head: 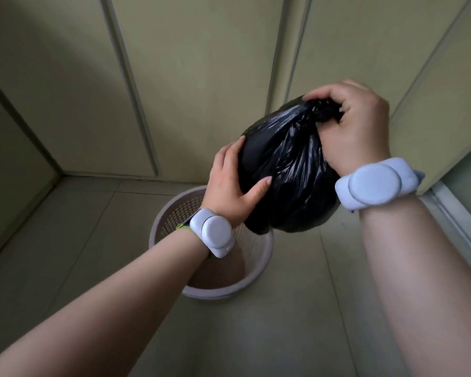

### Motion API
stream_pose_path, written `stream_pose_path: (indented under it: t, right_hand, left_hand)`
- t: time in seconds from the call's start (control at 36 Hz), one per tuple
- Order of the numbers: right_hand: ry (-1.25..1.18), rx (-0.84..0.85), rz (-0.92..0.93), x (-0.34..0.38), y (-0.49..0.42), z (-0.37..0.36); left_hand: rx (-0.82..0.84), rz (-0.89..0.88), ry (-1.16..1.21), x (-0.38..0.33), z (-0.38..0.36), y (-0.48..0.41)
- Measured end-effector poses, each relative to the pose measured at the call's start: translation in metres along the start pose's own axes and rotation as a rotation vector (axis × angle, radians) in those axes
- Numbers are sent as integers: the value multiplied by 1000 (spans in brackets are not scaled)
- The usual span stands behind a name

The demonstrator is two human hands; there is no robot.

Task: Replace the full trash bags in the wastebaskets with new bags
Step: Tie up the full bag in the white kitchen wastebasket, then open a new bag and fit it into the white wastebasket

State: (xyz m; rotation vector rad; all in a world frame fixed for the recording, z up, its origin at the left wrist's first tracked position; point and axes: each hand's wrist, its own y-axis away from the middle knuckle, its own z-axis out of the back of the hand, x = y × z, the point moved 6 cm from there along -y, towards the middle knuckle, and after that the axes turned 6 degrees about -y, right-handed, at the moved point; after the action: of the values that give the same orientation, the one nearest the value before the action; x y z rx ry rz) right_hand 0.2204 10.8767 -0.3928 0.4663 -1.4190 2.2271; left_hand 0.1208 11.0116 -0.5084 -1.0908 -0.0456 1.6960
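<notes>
Pale panelled wall (201,77) fills the back, meeting a tiled floor (65,240) below. And up in the air is the black bag (288,170), bulging and glossy, held clear above the basket (267,248) and a little to its right. That basket stands on the floor near the wall, round, pale, mesh-sided, with its brownish bottom showing. Right hand (356,123) is on top, fingers curled tight round the bag's gathered neck, plastic bunched in the fist. Left hand (229,183) comes in from the side, palm flat against the bag, fingers straight along it and thumb stretched across the front. It is bracing the bag, not gripping it. White bands sit on both wrists, left band (212,232) and right band (375,183).
</notes>
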Motion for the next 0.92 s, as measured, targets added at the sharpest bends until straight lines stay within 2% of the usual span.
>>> stream_pose_path:
  t: [0.08,0.17,0.36,0.53,0.72,0.81,0.92]
  right_hand:
    - [15,-54,-41,-17,-7,32]
    - [65,-40,-161,-50,-2,49]
    - [217,267,-542,-159,70,39]
    - [260,401,-748,-219,133,26]
    - [309,662,-873,-238,181,3]
    - [346,670,-875,-237,181,4]
    - [504,647,-762,-225,163,6]
  left_hand:
    - [44,-20,19,-27,-32,-13]
    - [129,-28,3,-43,-67,-18]
    - [300,60,-49,-37,-125,6]
    - [450,126,-112,-24,-152,37]
    - [536,138,-144,-14,-161,52]
    - [552,141,-147,-11,-160,53]
    - [545,129,-143,-9,-152,52]
